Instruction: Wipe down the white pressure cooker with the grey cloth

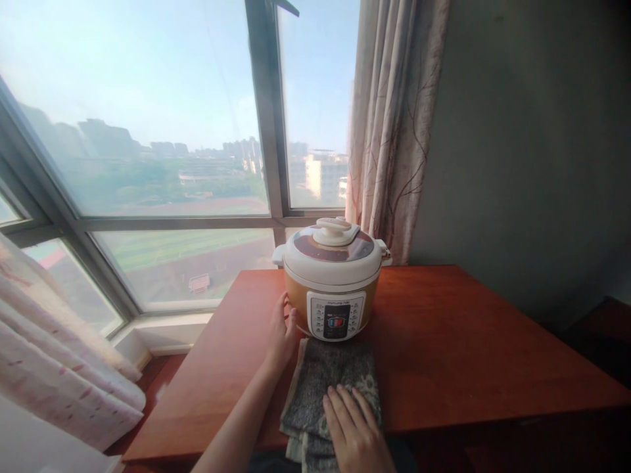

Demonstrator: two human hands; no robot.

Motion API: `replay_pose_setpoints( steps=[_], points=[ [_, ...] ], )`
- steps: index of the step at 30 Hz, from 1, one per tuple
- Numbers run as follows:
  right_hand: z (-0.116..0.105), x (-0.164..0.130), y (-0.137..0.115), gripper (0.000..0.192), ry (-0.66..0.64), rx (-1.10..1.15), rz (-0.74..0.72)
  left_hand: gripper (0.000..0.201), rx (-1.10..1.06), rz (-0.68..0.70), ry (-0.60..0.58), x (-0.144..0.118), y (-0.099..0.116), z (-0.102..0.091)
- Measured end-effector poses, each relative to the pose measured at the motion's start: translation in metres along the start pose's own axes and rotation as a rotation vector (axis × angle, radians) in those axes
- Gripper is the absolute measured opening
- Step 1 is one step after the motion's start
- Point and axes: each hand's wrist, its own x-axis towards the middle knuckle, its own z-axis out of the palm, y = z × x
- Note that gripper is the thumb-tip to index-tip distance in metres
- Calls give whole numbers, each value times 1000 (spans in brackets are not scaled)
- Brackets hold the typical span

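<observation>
One electric cooker (331, 282), gold-bodied with a white upper rim, upright on a reddish-brown wooden table (458, 355), near its far edge; the back is out of sight from where I stand. Lid (333, 243): in place, dark and glossy on top, with a pale knob. Control panel (336, 315): facing the person, a dark display between two columns of buttons, their lettering too small to read. One grey patterned cloth (315, 381), folded, directly before the cooker — its near end is cut off below, and whether its far edge runs under the base I cannot tell. One left hand (282, 335), open, fingers loosely curved at the cooker's lower left side, apparently touching it, gripping nothing. One right hand (355, 430), spread flat, palm down on the cloth, hiding part of its pattern and grasping nothing; its wrist is out of view. Behind: a window (172, 118), the buildings beyond hazy, and a branch-patterned curtain (394, 118), its top cut off.
</observation>
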Motion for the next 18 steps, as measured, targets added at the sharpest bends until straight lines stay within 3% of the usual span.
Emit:
replay_pose_setpoints(
  steps=[4, 7, 9, 11, 13, 15, 18],
  points=[
    [4, -10, -3, 32, 50, 79, 48, 53, 2, 19, -2, 1, 1, 0],
    [-5, -12, 4, 31, -120, 288, 162, 54, -6, 20, -4, 1, -1, 0],
    [-17, -6, 15, 30, -321, 511, 398, 54, -12, 17, 4, 2, -3, 0],
    [-31, 4, 29, 34, -407, 735, 788, 55, -8, 14, 6, 2, -5, 1],
    [-43, 19, 45, 43, -322, 979, 1210, 56, 2, 9, 3, 3, -7, 1],
    [-55, 33, 61, 48, -215, 1264, 1523, 55, 12, 9, 2, 3, -8, 1],
    [-72, 48, 81, 43, -96, 1576, 1711, 54, 22, 20, 0, 3, -7, 0]
  ],
)
